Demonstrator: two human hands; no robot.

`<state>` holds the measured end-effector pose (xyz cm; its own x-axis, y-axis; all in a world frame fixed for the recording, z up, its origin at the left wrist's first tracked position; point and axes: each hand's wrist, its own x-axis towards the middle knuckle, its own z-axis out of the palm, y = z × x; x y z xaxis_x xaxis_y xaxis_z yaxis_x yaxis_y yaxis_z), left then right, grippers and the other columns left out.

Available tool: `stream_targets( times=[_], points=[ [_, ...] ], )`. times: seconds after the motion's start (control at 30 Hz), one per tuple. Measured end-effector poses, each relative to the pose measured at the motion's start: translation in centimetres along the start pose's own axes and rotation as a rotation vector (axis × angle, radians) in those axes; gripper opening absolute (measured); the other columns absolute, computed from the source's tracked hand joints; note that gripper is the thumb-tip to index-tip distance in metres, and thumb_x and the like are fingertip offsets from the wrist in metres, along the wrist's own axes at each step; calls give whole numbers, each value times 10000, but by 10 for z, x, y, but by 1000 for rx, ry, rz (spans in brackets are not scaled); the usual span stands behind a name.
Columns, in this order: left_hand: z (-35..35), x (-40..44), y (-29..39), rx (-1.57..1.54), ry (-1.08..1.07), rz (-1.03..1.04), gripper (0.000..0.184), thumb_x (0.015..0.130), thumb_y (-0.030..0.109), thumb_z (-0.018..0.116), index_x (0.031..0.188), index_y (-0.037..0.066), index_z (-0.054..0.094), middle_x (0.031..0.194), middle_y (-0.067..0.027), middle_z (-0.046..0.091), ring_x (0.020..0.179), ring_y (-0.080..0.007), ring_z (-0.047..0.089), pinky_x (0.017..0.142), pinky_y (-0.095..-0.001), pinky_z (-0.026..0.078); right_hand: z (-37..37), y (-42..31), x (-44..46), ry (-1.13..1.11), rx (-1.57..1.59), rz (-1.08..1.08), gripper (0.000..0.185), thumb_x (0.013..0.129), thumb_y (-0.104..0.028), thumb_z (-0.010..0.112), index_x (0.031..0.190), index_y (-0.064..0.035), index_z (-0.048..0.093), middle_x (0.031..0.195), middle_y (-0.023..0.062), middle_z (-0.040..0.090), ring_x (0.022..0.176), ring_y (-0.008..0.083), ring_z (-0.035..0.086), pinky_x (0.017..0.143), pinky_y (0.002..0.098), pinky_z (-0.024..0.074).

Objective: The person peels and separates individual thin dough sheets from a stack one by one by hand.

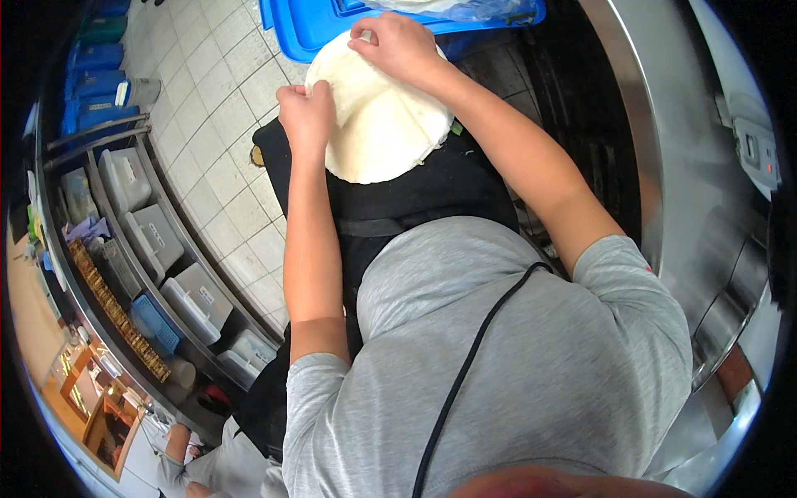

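Observation:
A round, pale stack of thin flatbread-like sheets [382, 141] lies over my lap on a black apron [448, 184]. My left hand [307, 118] is closed in a pinch at the left edge of the stack, thumb and fingers together on a sheet. At the far edge, my right hand [397, 46] pinches the same round sheets with bent fingers. Creases run across the top sheet between my hands. Whether one sheet or several are in my fingers, I cannot tell.
Just beyond my hands stands a blue plastic tray [292, 35] with a clear plastic bag [490, 10] in it. On the left, a metal rack [184, 245] holds several lidded white bins. A steel counter [697, 166] runs along the right. Another person [224, 465] is at lower left.

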<state>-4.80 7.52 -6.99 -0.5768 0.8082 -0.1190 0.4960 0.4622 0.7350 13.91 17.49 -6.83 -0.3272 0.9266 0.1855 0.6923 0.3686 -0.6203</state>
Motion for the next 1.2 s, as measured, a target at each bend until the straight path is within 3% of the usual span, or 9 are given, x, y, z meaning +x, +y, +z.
stream_targets(
  times=[0.17, 0.2, 0.4, 0.73, 0.8, 0.83, 0.93, 1.1, 1.2],
  points=[
    [-1, 32, 9, 51, -181, -118, 566, 898, 475, 835, 894, -71, 689, 760, -110, 712, 640, -195, 650, 612, -369, 521, 1, 2, -1, 7, -18, -12, 276, 966, -447, 770, 1116, -224, 831, 856, 29, 724, 837, 267, 732, 744, 465, 578],
    [-10, 26, 25, 101, -232, -150, 539, 861, 432, 782, 984, -93, 782, 875, -226, 806, 858, -353, 805, 848, -439, 613, 2, 2, -2, 24, -14, -12, 276, 969, -449, 770, 1119, -226, 832, 857, 29, 723, 830, 267, 730, 741, 466, 578],
    [-5, 20, 5, 110, -89, -18, 424, 863, 318, 703, 1012, -73, 776, 959, -272, 800, 917, -401, 789, 885, -461, 594, 2, 3, 0, 4, -22, -26, 279, 969, -454, 774, 1121, -227, 832, 849, 29, 721, 808, 271, 727, 728, 463, 578],
    [-26, -28, 10, 82, -119, -136, 348, 903, 275, 664, 976, -62, 711, 981, -286, 765, 954, -421, 743, 920, -488, 573, 2, 1, 0, 8, -22, -28, 261, 970, -437, 778, 1111, -224, 833, 839, 45, 718, 805, 281, 730, 734, 463, 585],
    [-25, -29, 3, 114, 74, 279, 242, 907, 123, 617, 1082, -4, 724, 1119, -229, 767, 1029, -382, 694, 950, -467, 548, 0, -1, -1, -35, -33, 2, 270, 979, -417, 772, 1166, -227, 814, 920, 51, 726, 862, 276, 734, 774, 458, 590],
    [-30, -24, 0, 112, 76, 280, 242, 907, 123, 617, 1082, -4, 724, 1119, -229, 767, 1029, -382, 694, 950, -467, 548, -1, -1, -3, -33, -34, 0, 270, 979, -417, 772, 1166, -227, 814, 920, 51, 726, 862, 276, 734, 774, 458, 590],
    [-51, 2, -14, 146, -268, 734, 492, 803, -98, 551, 1221, 94, 725, 1208, -97, 752, 1083, -355, 649, 962, -468, 533, -5, -3, -15, -41, -19, -37, 316, 986, -347, 774, 1258, -186, 773, 1069, 103, 720, 980, 290, 728, 861, 446, 588],
    [-46, 19, -11, 348, -291, 885, 430, 836, -71, 617, 1214, 101, 729, 1218, -96, 751, 1112, -357, 649, 1005, -467, 520, -20, -13, -45, -71, 105, -160, 446, 954, -233, 793, 1354, -56, 709, 1191, 211, 666, 1149, 379, 674, 1048, 447, 545],
    [-44, 26, -5, 454, -317, 893, 398, 850, -52, 653, 1207, 110, 726, 1222, -81, 760, 1121, -346, 653, 1012, -463, 514, -29, -21, -68, -133, 67, -163, 520, 905, -240, 843, 1373, -62, 705, 1188, 188, 668, 1178, 387, 656, 1077, 464, 531]
  ],
)
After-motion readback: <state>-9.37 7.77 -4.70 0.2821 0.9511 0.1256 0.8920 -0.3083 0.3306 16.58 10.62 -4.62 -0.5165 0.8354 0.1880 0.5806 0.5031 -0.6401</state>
